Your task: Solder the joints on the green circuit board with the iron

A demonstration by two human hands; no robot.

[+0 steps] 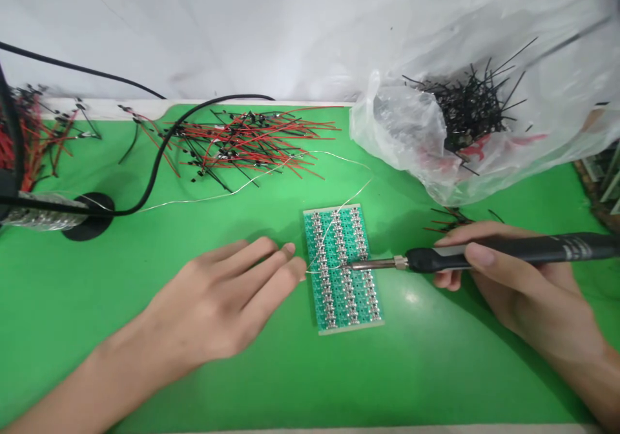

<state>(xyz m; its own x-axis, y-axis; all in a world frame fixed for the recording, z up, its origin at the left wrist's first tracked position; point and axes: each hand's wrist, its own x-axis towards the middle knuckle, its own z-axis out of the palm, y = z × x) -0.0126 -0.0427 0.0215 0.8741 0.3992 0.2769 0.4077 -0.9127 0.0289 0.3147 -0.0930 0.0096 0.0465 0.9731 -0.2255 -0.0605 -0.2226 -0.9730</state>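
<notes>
A green circuit board with three columns of small metal parts lies on the green mat. At its left edge, my left hand is closed on a thin solder wire, whose end reaches over the board to the middle column. The wire loops back behind the board to a spool at the left. My right hand holds a black soldering iron level, its metal tip on the middle column beside the solder end.
Red and black wires are piled behind the board. More red wires lie at the far left, near black cables. A clear plastic bag of black wires stands back right. A few short wires lie beyond my right hand.
</notes>
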